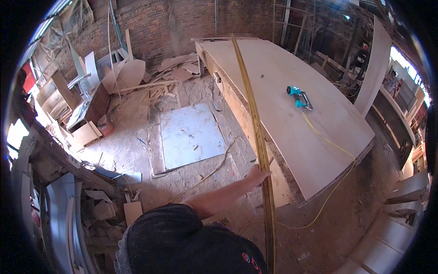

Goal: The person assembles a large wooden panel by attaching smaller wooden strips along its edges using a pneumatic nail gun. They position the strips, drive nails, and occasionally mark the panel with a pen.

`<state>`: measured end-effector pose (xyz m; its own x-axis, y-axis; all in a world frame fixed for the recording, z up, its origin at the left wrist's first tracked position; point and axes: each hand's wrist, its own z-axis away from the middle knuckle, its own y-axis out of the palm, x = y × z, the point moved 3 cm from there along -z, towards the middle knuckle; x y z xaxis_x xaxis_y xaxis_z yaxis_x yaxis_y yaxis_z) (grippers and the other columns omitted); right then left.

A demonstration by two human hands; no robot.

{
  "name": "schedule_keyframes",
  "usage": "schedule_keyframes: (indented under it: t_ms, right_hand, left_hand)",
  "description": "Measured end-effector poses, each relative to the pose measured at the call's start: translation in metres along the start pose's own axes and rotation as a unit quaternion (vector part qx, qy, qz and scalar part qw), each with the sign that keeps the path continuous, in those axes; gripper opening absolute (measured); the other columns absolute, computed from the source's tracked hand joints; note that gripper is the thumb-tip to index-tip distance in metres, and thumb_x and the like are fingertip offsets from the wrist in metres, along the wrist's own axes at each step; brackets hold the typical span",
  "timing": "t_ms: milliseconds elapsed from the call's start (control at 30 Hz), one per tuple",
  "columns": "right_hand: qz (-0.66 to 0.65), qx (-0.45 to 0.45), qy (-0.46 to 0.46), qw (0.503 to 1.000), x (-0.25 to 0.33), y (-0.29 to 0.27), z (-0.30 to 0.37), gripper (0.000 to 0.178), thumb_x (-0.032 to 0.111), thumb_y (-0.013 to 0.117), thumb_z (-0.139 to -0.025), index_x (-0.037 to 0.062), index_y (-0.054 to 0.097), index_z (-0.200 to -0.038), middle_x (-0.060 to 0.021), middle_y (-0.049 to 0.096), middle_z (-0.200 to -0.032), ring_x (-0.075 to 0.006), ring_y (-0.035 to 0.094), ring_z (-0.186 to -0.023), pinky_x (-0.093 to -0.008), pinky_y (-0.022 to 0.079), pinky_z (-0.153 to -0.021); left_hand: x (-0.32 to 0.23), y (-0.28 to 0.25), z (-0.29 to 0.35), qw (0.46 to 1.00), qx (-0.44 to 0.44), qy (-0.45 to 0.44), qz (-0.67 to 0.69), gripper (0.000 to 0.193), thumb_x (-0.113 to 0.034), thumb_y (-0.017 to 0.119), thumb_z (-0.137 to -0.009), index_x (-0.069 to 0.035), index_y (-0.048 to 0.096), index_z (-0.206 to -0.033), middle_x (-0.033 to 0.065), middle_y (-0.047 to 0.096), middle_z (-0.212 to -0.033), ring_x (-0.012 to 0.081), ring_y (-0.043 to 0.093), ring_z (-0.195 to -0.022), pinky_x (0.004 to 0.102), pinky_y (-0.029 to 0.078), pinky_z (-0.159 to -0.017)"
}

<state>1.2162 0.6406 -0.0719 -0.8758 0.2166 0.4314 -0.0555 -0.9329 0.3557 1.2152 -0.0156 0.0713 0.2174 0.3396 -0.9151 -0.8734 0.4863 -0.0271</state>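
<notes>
My left hand is closed around a long, narrow wooden strip. The strip runs from the lower edge of the view, past my hand, up to the far end of a large pale plywood sheet, along its left side. My right hand does not show. On the sheet, to the right of the strip, lies a teal and black nail gun with a yellow air hose trailing over the sheet's near right edge to the floor.
A white panel lies on the dusty floor to my left. Wood offcuts heap up by the brick wall. More boards lean at the right, and scrap pieces crowd the lower left.
</notes>
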Motion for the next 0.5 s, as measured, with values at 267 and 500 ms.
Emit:
schedule_keyframes:
  t_ms: [267,500]
  right_hand:
    - [0.632,-0.034,-0.147,0.760,0.060,0.158,0.089,0.031,0.015,0.071,-0.086,0.0034,0.067,-0.114,-0.0096,0.068,-0.097,-0.0251,0.063,-0.071,-0.0400,0.053,-0.059]
    - [0.546,0.047,-0.163,0.820,0.088,0.099,-0.003,0.032,0.022,0.071,-0.086,0.0081,0.067,-0.115,-0.0076,0.068,-0.099,-0.0233,0.062,-0.068,-0.0399,0.051,-0.052]
  left_hand:
    - [0.037,-0.009,-0.050,0.993,0.087,-0.029,0.073,0.045,-0.029,0.077,-0.083,0.000,0.057,-0.112,0.0108,0.065,-0.087,0.0184,0.065,-0.065,0.0320,0.053,-0.057]
    - [0.058,-0.019,-0.019,0.996,0.069,-0.039,0.029,0.051,-0.046,0.070,-0.089,-0.007,0.060,-0.120,0.0087,0.067,-0.093,0.0163,0.068,-0.074,0.0317,0.057,-0.064]
